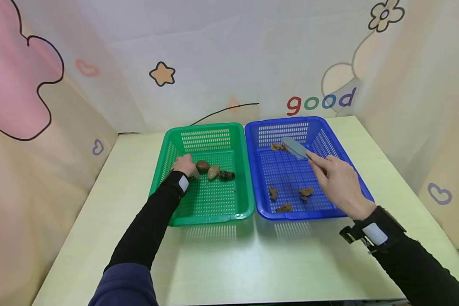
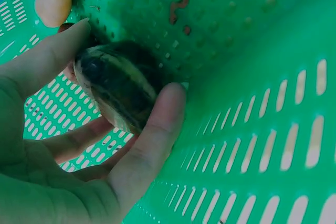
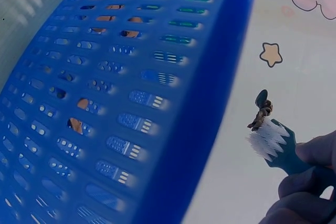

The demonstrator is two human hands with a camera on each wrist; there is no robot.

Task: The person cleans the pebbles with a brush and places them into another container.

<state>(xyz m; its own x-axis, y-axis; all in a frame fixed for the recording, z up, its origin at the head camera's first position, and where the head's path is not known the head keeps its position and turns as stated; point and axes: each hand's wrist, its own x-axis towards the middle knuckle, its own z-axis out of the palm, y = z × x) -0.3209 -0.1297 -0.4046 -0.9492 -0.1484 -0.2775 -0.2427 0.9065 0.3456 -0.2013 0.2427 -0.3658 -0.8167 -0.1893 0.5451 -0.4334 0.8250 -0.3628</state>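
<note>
In the left half of the green basket, my left hand grips a dark, smooth stone with a pale stripe, its fingers and thumb spread around the sides. A reddish-brown stone, a pale tan stone and a blackish, ridged stone lie in a row beside that hand. My right hand holds a brush with a grey-blue handle over the blue basket. White bristles show in the right wrist view, close to a twisted brown piece.
Several brown, crumpled pieces lie scattered on the blue basket's floor. Both baskets stand side by side on a pale table, their rims nearly touching. A printed curtain hangs behind and at both sides.
</note>
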